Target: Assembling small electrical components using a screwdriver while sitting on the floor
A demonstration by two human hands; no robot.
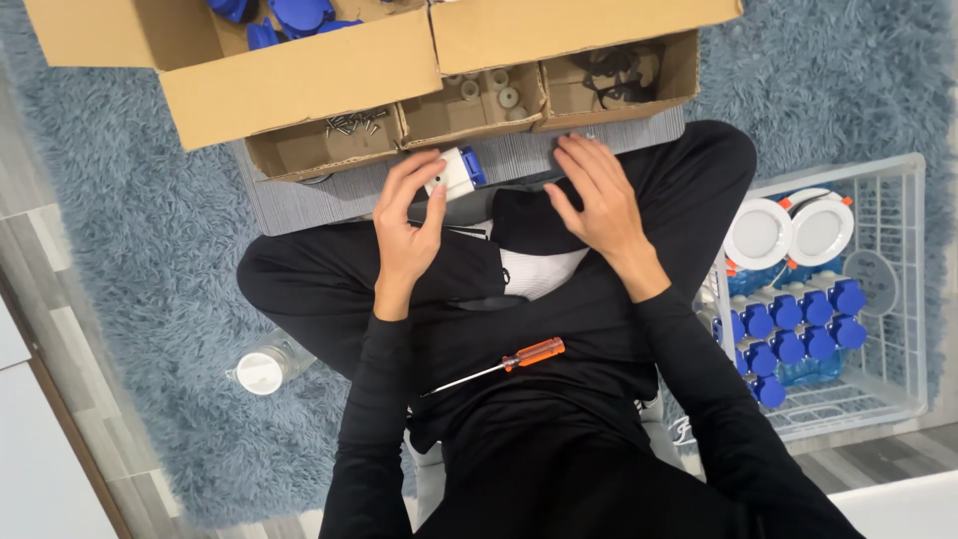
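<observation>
head view looks down on a seated person's lap — the left hand [407, 222] has its fingers closed around a small white and blue part [456, 173], held just above the grey board [299, 195] in front of the cardboard box [299, 85]. the right hand [597, 195] rests open, fingers spread, on the board's near edge and holds nothing. an orange-handled screwdriver [504, 363] lies on the lap — well apart from both hands.

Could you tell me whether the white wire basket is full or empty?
Partly full: the wire basket holds blue-capped parts and two round white discs.
</observation>
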